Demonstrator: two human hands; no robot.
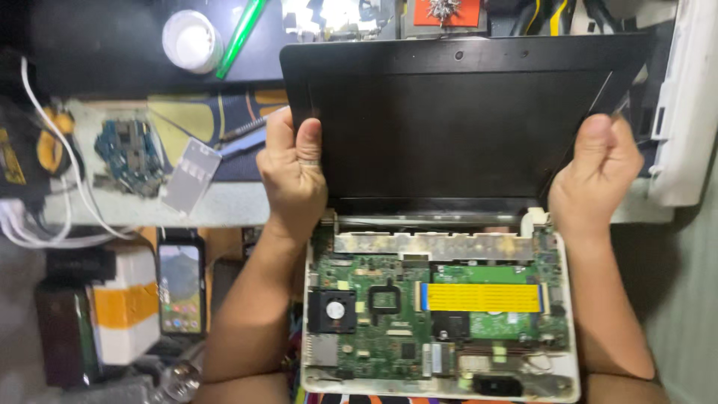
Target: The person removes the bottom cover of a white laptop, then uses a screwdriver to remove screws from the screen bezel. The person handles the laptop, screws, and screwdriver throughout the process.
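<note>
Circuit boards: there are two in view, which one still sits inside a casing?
The big green board under the yellow ribbon cable, seated in the white laptop base. The small bluish board lies bare on the bench.

Above the green circuit board (389, 329) with its glossy yellow ribbon cable (482, 298) and grimy white plastic base (441, 389), I grip a matt black plastic screen panel (449, 120).

Both forearms come up bare from the bottom edge, pretty much parallel, wrists straight. Left hand (293, 173) is curled shut in a grip, thumb up front pointing away. Right hand (594, 176) mirrors it, fingers wrapped, thumb pressed flat on top.
</note>
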